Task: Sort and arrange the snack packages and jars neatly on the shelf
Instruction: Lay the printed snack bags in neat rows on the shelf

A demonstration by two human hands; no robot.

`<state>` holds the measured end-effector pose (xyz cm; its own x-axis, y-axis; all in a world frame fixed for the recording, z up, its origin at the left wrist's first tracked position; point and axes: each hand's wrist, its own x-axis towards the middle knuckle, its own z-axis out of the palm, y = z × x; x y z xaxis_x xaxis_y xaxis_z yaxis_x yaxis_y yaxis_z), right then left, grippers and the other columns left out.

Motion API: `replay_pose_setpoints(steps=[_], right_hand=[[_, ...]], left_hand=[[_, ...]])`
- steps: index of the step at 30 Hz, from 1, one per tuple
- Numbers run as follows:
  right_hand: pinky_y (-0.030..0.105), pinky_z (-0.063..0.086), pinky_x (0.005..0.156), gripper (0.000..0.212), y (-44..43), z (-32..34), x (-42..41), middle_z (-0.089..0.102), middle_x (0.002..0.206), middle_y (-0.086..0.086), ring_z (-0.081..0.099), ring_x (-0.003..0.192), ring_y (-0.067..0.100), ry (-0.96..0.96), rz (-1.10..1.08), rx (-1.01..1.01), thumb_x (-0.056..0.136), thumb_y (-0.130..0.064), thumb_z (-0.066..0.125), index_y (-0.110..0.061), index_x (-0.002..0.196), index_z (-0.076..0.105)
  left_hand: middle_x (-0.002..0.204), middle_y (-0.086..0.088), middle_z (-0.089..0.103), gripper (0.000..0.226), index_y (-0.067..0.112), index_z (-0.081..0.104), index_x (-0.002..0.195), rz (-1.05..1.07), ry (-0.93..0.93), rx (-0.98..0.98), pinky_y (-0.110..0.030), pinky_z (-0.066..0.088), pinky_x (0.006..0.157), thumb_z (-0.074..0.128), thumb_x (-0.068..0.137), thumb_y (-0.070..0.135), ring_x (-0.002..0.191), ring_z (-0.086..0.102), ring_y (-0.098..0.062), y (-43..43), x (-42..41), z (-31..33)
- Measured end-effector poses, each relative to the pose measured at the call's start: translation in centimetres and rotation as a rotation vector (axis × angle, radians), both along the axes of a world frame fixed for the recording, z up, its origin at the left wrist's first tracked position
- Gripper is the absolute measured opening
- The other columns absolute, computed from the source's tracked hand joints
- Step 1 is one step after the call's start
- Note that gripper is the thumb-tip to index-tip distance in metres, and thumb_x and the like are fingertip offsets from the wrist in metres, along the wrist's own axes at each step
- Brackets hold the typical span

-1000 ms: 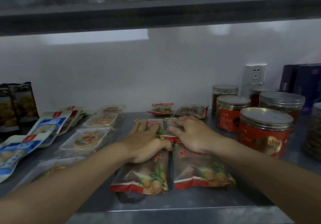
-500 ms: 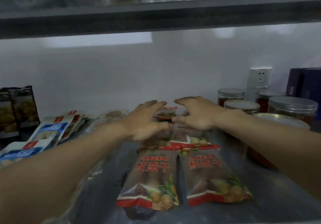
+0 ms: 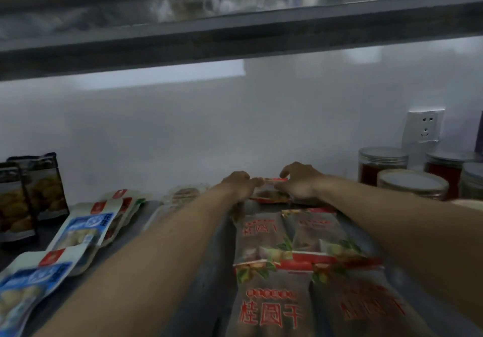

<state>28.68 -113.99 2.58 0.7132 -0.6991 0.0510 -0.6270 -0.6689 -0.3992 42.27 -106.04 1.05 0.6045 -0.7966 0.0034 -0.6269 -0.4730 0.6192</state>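
Both my arms reach to the back of the grey metal shelf [image 3: 203,271]. My left hand [image 3: 239,183] and my right hand [image 3: 300,179] pinch the two ends of a small red-edged snack packet [image 3: 269,193] near the back wall. In front of it lie brown dried-longan bags with red lettering: two farther back [image 3: 264,234] [image 3: 318,232] and two nearer [image 3: 271,308] [image 3: 366,308], laid in two columns. Jars with metal lids [image 3: 413,182] stand at the right.
Blue-and-white packets [image 3: 86,229] lie in a row at the left, with clear packets [image 3: 183,195] behind. Two dark pouches [image 3: 28,193] stand at the far left. A wall socket [image 3: 424,126] is above the jars. The upper shelf [image 3: 235,30] hangs low overhead.
Both hands left the longan bags and reached farther back to the small red-edged packet, taking hold of it. The view moved forward and lower.
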Motion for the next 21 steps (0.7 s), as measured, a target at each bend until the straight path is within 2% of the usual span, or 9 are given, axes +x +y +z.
replay_pose_setpoints(steps=[3,6,9,11,14,16,18,21], right_hand=[[0.03,0.043,0.089,0.046,-0.6,-0.8,1.6,0.052,0.134,0.012,0.053,0.116,0.027,-0.001,-0.035,0.011,0.097,-0.033,0.055,-0.007,0.133,0.048],[0.032,0.045,0.093,0.043,-1.1,-1.0,2.5,0.052,0.133,0.014,0.053,0.117,0.029,-0.095,-0.099,0.047,0.095,-0.024,0.059,-0.003,0.131,0.047],[0.029,0.046,0.089,0.063,-1.4,-1.1,2.8,0.053,0.129,0.014,0.054,0.116,0.031,-0.299,-0.183,0.252,0.083,-0.027,0.076,0.002,0.13,0.045],[0.035,0.052,0.089,0.083,-1.4,-1.2,2.8,0.055,0.127,0.016,0.057,0.113,0.033,-0.49,-0.209,0.435,0.072,-0.031,0.085,0.002,0.134,0.04],[0.038,0.05,0.091,0.09,-1.4,-0.8,2.5,0.048,0.137,0.019,0.051,0.122,0.034,-0.764,-0.217,0.576,0.075,-0.015,0.084,-0.003,0.145,0.029],[0.035,0.05,0.088,0.084,-1.2,-0.1,2.0,0.053,0.134,0.019,0.054,0.12,0.033,-0.876,-0.165,0.636,0.071,-0.008,0.085,-0.004,0.142,0.039],[0.031,0.053,0.078,0.064,-0.5,0.7,1.4,0.064,0.12,0.017,0.062,0.106,0.029,-0.932,-0.094,0.669,0.068,-0.002,0.085,-0.002,0.125,0.056],[0.025,0.053,0.064,0.047,1.0,1.3,0.6,0.071,0.102,0.012,0.069,0.086,0.021,-0.953,-0.008,0.714,0.068,0.001,0.084,-0.006,0.11,0.064]], left_hand=[[0.121,-0.023,0.06,0.054,-0.003,0.058,0.119,0.096,0.12,-0.105,-0.043,0.05,0.093,0.058,0.091,0.044,0.109,0.059,-0.036,-1.7,1.0,-1.2],[0.117,-0.025,0.062,0.046,-0.008,0.058,0.117,0.147,0.224,-0.213,-0.043,0.053,0.088,0.074,0.083,0.019,0.107,0.061,-0.037,-2.4,1.3,-1.7],[0.123,-0.021,0.06,0.055,-0.008,0.056,0.123,0.181,0.391,-0.322,-0.034,0.053,0.089,0.079,0.075,0.004,0.104,0.062,-0.032,-2.1,1.3,-1.5],[0.127,-0.022,0.058,0.065,-0.005,0.049,0.13,0.163,0.502,-0.445,-0.034,0.052,0.089,0.08,0.073,0.001,0.107,0.062,-0.031,-1.3,1.1,-1.0],[0.123,-0.021,0.062,0.075,-0.001,0.041,0.135,0.08,0.58,-0.606,-0.029,0.057,0.077,0.08,0.072,0.0,0.105,0.064,-0.028,0.2,1.0,0.3],[0.117,-0.018,0.066,0.071,-0.001,0.042,0.137,0.003,0.561,-0.616,-0.031,0.058,0.078,0.077,0.076,0.003,0.098,0.067,-0.026,1.4,0.8,1.3],[0.111,-0.015,0.068,0.066,0.003,0.048,0.133,-0.061,0.539,-0.6,-0.037,0.057,0.085,0.079,0.075,0.008,0.093,0.07,-0.026,2.6,0.4,2.0],[0.107,-0.017,0.068,0.059,0.007,0.048,0.125,-0.11,0.554,-0.617,-0.033,0.059,0.079,0.079,0.074,0.007,0.086,0.072,-0.024,4.0,-0.6,2.3]])
